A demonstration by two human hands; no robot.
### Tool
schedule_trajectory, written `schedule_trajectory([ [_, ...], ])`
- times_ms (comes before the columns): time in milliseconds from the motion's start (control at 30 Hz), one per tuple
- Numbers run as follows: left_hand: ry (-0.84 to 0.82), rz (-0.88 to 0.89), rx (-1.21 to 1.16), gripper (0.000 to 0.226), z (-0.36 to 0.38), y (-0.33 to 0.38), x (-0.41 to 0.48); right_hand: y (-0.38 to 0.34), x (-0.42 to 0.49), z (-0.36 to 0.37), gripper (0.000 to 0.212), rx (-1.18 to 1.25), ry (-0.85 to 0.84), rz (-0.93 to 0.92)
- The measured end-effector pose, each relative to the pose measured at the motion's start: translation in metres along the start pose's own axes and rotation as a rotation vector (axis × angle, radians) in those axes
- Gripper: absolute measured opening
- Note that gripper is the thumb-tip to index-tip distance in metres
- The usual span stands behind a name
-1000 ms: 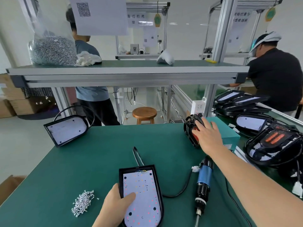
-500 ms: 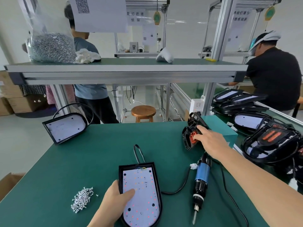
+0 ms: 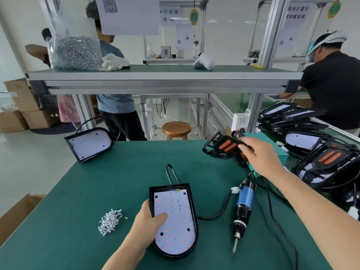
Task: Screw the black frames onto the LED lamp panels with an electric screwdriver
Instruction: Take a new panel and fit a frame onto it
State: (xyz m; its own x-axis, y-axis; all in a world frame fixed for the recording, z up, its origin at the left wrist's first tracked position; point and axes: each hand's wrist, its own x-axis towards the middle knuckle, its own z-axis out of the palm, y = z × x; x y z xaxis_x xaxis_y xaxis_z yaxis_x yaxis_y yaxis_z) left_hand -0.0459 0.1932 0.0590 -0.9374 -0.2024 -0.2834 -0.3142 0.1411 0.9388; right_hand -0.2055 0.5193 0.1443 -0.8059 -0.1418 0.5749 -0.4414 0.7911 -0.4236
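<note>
While left hand (image 3: 150, 221) on panel (image 3: 176, 217), right hand (image 3: 261, 155) outstretched, frame (image 3: 222, 148) aloft.

the left forearm comes in bare from the bottom edge. the left hand (image 3: 150, 221) grips the left rim of the lamp panel (image 3: 175, 211), thumb laid flat across its white face, the other fingers tucked round the edge and mostly hidden. the right arm stretches forward from the lower right, bare, back of the hand toward the camera. the right hand (image 3: 261, 154) is raised in the air, fingers curled, pinching one end of a black frame (image 3: 218, 151).
</note>
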Motion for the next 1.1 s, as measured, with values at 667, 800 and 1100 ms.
schedule_trajectory([
  [667, 0.007, 0.026, -0.182, 0.062, 0.004, -0.004, 0.000, -0.106, -0.054, 0.099, 0.021, 0.527, -0.588, 0.271],
  [800, 0.011, 0.088, -0.103, 0.024, 0.003, -0.002, -0.002, -0.115, -0.061, 0.110, 0.025, 0.200, -0.466, 0.072],
  [1100, -0.017, 0.143, -0.060, 0.024, 0.004, -0.003, -0.004, -0.120, -0.091, 0.127, 0.036, 0.039, -0.399, 0.123],
])
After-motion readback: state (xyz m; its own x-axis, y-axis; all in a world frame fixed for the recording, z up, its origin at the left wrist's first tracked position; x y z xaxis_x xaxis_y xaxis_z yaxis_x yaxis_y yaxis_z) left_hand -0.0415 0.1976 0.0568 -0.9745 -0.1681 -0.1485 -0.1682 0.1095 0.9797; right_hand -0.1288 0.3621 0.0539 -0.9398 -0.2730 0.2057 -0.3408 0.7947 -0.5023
